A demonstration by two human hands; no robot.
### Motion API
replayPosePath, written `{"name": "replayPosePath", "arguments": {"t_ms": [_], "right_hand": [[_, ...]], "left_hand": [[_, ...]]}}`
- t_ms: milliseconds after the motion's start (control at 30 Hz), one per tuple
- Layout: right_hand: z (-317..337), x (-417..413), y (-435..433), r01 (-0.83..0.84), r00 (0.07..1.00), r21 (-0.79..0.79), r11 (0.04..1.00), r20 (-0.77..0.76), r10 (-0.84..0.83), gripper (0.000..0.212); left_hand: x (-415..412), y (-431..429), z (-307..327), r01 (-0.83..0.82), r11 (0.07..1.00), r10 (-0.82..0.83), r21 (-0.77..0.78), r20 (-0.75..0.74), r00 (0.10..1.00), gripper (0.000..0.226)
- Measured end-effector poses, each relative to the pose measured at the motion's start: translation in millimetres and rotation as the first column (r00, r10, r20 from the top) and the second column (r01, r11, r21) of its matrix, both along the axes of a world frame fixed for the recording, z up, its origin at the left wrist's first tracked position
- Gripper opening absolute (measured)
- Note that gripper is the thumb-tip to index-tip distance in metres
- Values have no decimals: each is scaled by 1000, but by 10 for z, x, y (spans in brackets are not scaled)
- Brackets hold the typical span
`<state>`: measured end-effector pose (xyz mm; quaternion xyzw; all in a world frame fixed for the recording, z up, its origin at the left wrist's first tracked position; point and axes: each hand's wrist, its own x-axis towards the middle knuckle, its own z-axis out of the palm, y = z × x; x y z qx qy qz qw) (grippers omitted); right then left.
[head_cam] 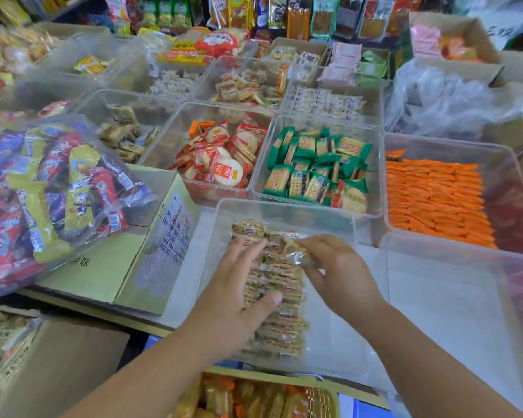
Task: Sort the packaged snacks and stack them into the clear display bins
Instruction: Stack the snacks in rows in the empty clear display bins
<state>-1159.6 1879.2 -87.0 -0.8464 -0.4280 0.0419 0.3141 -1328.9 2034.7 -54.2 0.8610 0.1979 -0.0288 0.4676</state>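
1. The row of snack packets (277,300), small and clear-wrapped, runs up the lower centre of the frame. It lies inside a clear bin (284,206), packed edge to edge in one long stack.
2. The left hand (239,291) rests against the left side of the row. Its fingers are straight and spread, and the thumb lies across the packets.
3. The right hand (341,273) is at the upper end of the row. Its fingertips pinch a single packet (296,254), which sits just over the stack.
4. The bin stands on a pale surface (181,297). A second clear bin (435,297) sits just beside it at lower right.
5. Above, in the middle of the frame, stand three more bins:
   - the red-and-white cracker bin (221,158)
   - the green packet bin (317,167) beside it
   - the orange packet bin (435,194) at the right, its packets laid in tidy rows.
6. To the left of the working bin is a yellow-green cardboard box (118,267) with printed text on its side. A large clear bag of mixed packets (43,191) in red, yellow and blue rests on top of it.
7. At the bottom edge a yellow basket (323,396) holds orange-toned packets.
8. Further bins and hanging packets fill the top of the frame, too blurred to tell apart.
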Motion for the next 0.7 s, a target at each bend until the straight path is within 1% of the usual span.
{"name": "replayPosePath", "arguments": {"t_ms": [100,200,267,367,433,500,600,700], "right_hand": [[-87,279,18,157,984,2,988,-82,-156,35],[-170,464,68,227,972,-6,974,-66,-227,36],[-237,550,98,265,962,-36,964,-59,-267,34],[-356,595,150,228,970,-93,969,-61,-234,34],[-434,624,208,186,977,-141,972,-75,-198,31],[-475,662,277,174,979,-172,970,-73,-189,28],[-487,725,414,128,988,-180,975,-62,-141,34],[-499,785,602,49,994,-286,957,-80,-75,30]], "left_hand": [[339,133,-194,86,983,-71,160,-99,993,86],[758,237,-366,201,936,-142,289,-211,967,95],[1020,285,-499,283,883,-185,374,-276,943,98],[1300,326,-705,393,755,-222,524,-360,906,98],[1414,333,-822,435,696,-217,572,-409,886,98],[1485,330,-908,464,667,-214,584,-446,869,98],[1505,336,-988,488,635,-225,599,-461,858,93],[1434,366,-1052,479,643,-274,598,-404,873,86]]}}
